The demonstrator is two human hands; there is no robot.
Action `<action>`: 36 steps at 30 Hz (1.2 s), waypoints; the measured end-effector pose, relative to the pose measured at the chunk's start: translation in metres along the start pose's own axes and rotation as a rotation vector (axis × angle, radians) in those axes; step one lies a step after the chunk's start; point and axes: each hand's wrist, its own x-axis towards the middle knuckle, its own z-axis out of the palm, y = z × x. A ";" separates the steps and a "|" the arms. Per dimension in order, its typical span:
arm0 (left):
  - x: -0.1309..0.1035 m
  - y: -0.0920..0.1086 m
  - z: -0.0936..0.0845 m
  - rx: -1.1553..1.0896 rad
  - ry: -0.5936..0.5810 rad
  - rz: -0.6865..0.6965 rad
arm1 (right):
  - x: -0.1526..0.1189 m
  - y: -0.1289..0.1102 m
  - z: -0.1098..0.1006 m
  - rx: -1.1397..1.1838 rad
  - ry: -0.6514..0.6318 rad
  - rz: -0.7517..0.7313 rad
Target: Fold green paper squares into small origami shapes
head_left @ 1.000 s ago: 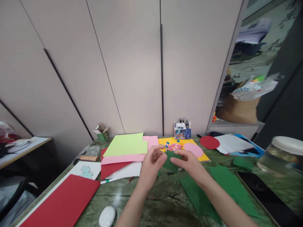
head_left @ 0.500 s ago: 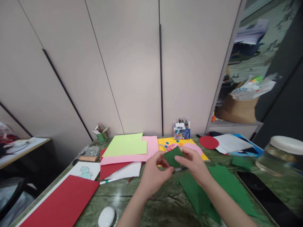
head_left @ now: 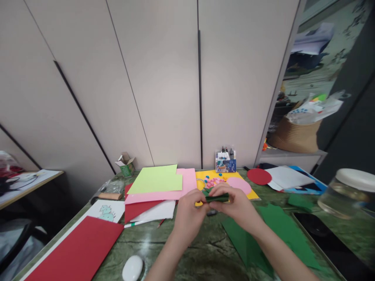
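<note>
Both hands meet above the middle of the table around a small piece of dark green paper (head_left: 220, 198), which looks folded in layers and is seen nearly edge-on. My left hand (head_left: 191, 208) pinches its left end, partly covering it. My right hand (head_left: 231, 201) is closed on the right part, thumb below and fingers over the top. Just behind lies a yellow sheet (head_left: 244, 183) with pink beads (head_left: 213, 182) and a pink paper circle (head_left: 238, 185). Larger green paper sheets (head_left: 284, 230) lie beneath and beside my right forearm.
Lime (head_left: 158, 179), pink and red sheets are stacked at centre-left, with a red sheet (head_left: 76, 249) nearer. A white mouse (head_left: 132, 268) sits in front. To the right are a black phone (head_left: 325, 242) and a lidded jar (head_left: 340, 199). A marker box (head_left: 225, 162) stands behind.
The green paper has tipped from showing its flat square face to nearly edge-on. My right hand has turned, its fingers moving over the paper and closer to my left hand.
</note>
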 end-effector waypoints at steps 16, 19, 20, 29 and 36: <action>-0.001 0.003 -0.002 0.045 -0.078 -0.072 | 0.003 0.003 -0.009 0.084 0.159 0.045; -0.001 0.003 -0.003 0.041 -0.087 -0.085 | 0.002 0.001 -0.011 0.144 0.188 0.035; -0.001 0.003 -0.003 0.041 -0.085 -0.086 | 0.001 0.000 -0.012 0.152 0.188 0.038; -0.001 0.000 -0.004 0.032 -0.115 -0.082 | 0.002 0.002 -0.010 0.311 0.204 0.073; -0.001 0.000 -0.005 -0.072 -0.030 -0.078 | 0.003 0.006 -0.006 0.399 0.284 0.150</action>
